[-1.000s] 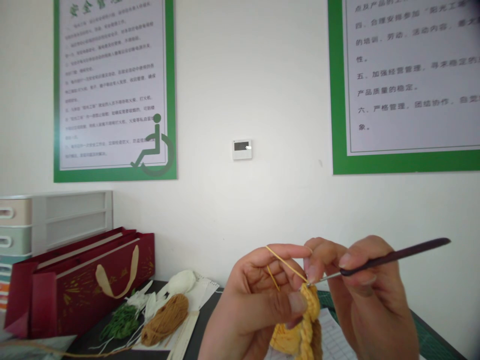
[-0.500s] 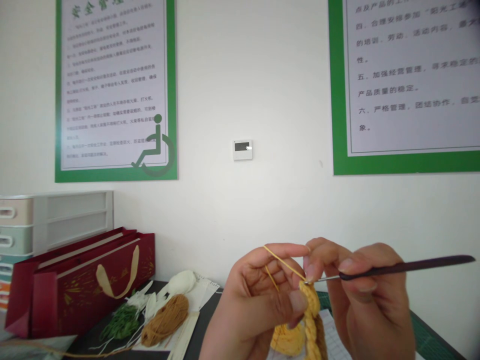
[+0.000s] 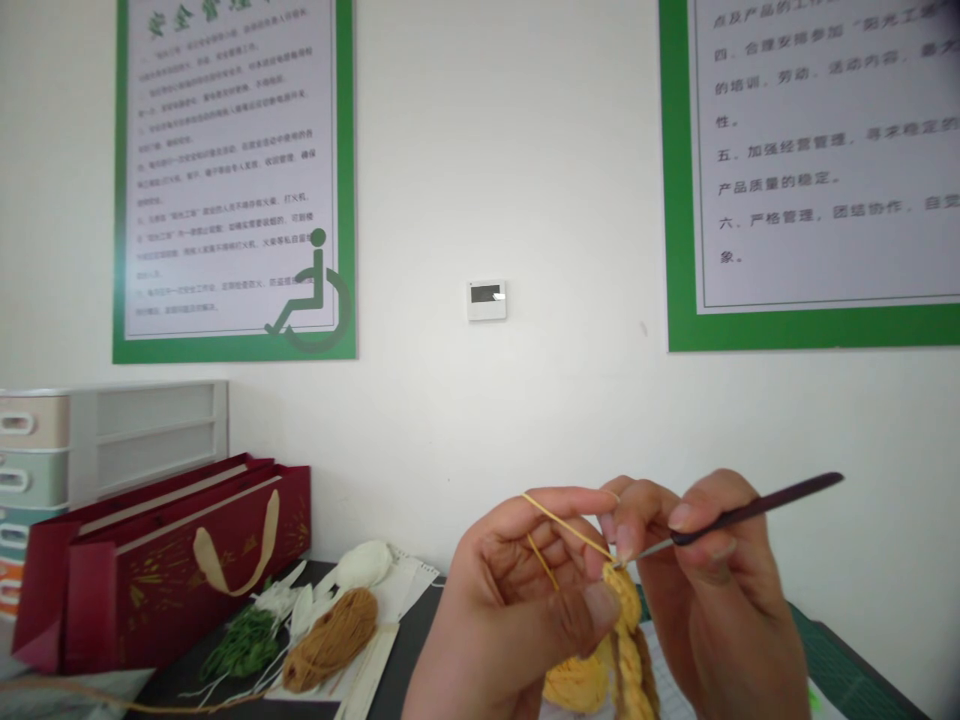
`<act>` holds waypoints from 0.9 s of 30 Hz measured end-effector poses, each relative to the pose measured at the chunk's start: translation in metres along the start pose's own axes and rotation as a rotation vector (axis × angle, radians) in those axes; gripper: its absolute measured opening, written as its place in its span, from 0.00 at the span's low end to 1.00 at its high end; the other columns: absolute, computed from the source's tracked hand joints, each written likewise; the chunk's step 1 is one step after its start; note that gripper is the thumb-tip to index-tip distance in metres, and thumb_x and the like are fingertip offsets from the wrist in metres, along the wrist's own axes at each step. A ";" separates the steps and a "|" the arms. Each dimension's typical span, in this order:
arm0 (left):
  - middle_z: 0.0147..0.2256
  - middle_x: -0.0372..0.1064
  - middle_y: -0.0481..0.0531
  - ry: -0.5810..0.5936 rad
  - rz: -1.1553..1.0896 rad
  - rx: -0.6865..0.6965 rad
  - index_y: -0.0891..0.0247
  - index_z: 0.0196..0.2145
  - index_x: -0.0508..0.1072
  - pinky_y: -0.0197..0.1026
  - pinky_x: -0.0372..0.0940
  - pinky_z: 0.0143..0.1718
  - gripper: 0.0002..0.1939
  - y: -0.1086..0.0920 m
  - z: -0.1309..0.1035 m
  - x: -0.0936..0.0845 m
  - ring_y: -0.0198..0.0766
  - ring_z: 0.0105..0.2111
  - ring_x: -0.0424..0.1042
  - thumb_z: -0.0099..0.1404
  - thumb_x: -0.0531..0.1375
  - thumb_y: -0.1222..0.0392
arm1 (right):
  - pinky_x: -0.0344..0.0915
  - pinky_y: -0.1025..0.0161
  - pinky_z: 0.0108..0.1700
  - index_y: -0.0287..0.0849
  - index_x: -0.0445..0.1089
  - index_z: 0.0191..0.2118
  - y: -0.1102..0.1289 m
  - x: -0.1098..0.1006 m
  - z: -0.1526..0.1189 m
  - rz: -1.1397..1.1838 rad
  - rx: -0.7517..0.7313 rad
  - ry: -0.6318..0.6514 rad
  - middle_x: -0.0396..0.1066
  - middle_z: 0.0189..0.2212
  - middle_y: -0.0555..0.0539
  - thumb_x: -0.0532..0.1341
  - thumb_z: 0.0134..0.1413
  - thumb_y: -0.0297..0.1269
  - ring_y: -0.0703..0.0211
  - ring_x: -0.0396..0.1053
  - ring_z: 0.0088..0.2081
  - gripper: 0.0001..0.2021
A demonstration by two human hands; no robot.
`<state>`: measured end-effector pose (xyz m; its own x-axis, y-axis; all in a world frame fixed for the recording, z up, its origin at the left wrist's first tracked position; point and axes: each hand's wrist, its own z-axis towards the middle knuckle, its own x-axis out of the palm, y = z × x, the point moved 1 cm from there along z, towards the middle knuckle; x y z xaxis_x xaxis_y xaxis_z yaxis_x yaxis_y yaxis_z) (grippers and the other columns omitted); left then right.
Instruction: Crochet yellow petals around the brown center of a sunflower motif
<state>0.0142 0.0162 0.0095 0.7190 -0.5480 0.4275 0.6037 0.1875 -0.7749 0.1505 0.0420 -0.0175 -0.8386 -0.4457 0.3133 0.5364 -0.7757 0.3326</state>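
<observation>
My left hand pinches the top of a yellow crocheted strip between thumb and fingers. A strand of yellow yarn runs over its raised index finger down to the stitches. In my right hand is a crochet hook with a dark handle, gripped between thumb and fingers. The hook's metal tip meets the top edge of the strip, close to the left thumb. Below my left hand lies a ball of yellow yarn, partly hidden by the hand. Brown crochet shows along the strip's right side.
On the dark table at left are a brown yarn skein, green yarn and white yarn. A dark red gift bag stands before a drawer unit. A green cutting mat lies at right.
My right hand has shifted a little left and turned the crochet hook, so its handle end now points higher and nearer. The left hand has barely moved.
</observation>
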 end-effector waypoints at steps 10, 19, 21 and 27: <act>0.28 0.71 0.49 0.012 0.009 -0.005 0.60 0.42 0.85 0.30 0.57 0.24 0.18 0.002 -0.001 -0.001 0.27 0.23 0.63 0.51 0.76 0.68 | 0.69 0.54 0.40 0.54 0.68 0.41 0.001 0.001 0.000 0.030 0.018 0.009 0.75 0.31 0.51 0.57 0.69 0.45 0.55 0.70 0.36 0.06; 0.27 0.70 0.48 -0.041 0.040 0.046 0.59 0.42 0.86 0.30 0.57 0.24 0.17 0.003 -0.002 0.001 0.27 0.23 0.63 0.53 0.76 0.66 | 0.67 0.53 0.43 0.53 0.67 0.41 0.000 0.004 -0.002 -0.022 -0.021 -0.066 0.75 0.30 0.51 0.58 0.69 0.46 0.55 0.71 0.35 0.06; 0.28 0.72 0.48 -0.065 0.033 0.045 0.59 0.41 0.85 0.29 0.57 0.25 0.17 0.003 -0.003 0.002 0.26 0.24 0.63 0.52 0.76 0.67 | 0.67 0.53 0.44 0.53 0.67 0.40 -0.003 0.004 -0.003 0.022 0.027 -0.080 0.74 0.31 0.51 0.58 0.69 0.46 0.55 0.71 0.36 0.06; 0.26 0.72 0.47 -0.096 -0.015 0.092 0.60 0.39 0.86 0.28 0.60 0.27 0.16 0.004 -0.003 0.006 0.27 0.26 0.66 0.52 0.77 0.67 | 0.70 0.50 0.44 0.54 0.65 0.40 -0.007 0.005 -0.005 0.112 0.139 -0.089 0.73 0.32 0.51 0.56 0.70 0.46 0.53 0.73 0.38 0.06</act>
<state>0.0202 0.0110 0.0079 0.7367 -0.4719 0.4843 0.6404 0.2568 -0.7239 0.1425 0.0427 -0.0230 -0.7644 -0.4800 0.4305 0.6393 -0.6512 0.4090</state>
